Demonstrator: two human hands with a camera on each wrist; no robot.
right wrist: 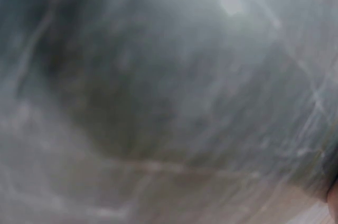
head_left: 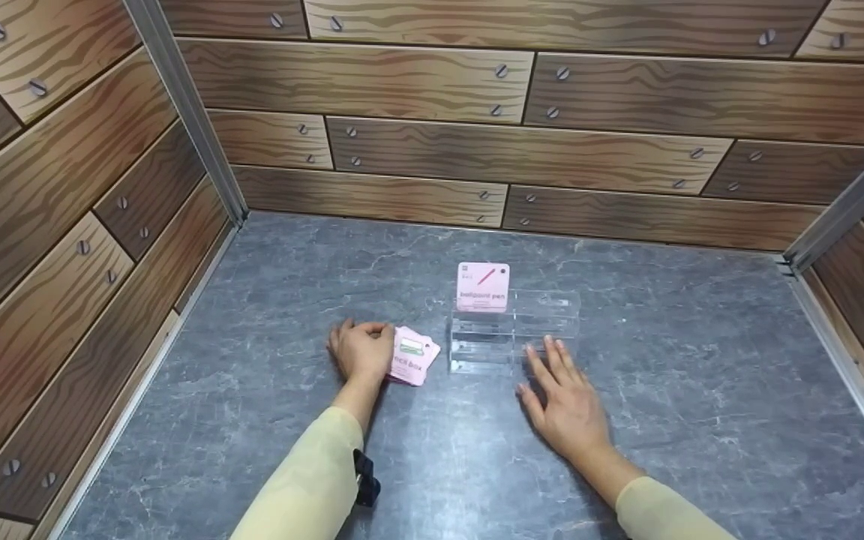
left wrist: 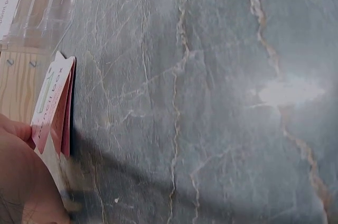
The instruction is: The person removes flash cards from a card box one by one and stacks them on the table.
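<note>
A small stack of pink cards sits left of the clear rack, a pencil box card (head_left: pixel 411 358) on top. My left hand (head_left: pixel 361 349) pinches the left edge of that top card. In the left wrist view the pencil box card (left wrist: pixel 52 94) tilts up from the cards (left wrist: pixel 68 113) beneath it. A pink ballpoint pen card (head_left: pixel 483 286) stands upright in the back left slot of the clear plastic rack (head_left: pixel 481 367). My right hand (head_left: pixel 568 405) has its fingers extended, fingertips overlapping the rack's front right part.
The grey marbled tabletop (head_left: pixel 432 465) lies under everything. Wood-patterned walls (head_left: pixel 417 142) close it in at the back, left and right. A black wrist device (head_left: pixel 366 480) is on the left sleeve. The right wrist view shows only blurred tabletop (right wrist: pixel 169 86) and a sliver of hand.
</note>
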